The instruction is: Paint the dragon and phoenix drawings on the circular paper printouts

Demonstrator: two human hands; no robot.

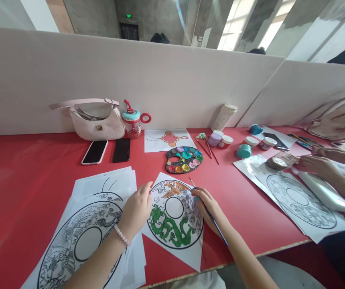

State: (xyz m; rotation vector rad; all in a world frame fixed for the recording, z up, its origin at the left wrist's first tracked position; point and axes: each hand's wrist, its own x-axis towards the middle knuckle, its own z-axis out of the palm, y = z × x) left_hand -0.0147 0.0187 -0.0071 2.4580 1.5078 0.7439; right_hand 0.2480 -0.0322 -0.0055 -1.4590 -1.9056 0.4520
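Note:
Before me lies a colouring sheet with a round design, its dragon painted green and its bird orange. My right hand grips a thin paintbrush with a dark blue handle, the tip pointing up and away over the sheet's upper right. My left hand has its fingers curled in at the left edge of that sheet, holding it; a small red spot shows by the fingertips. Under the left forearm is a stack of uncoloured sheets. Beyond both hands sits a paint palette with several colours in its wells.
At the back stand a white handbag, a lidded cup and a white bottle. Two phones lie nearby. Brushes and paint jars sit right of the palette. Another person's hands work at the right.

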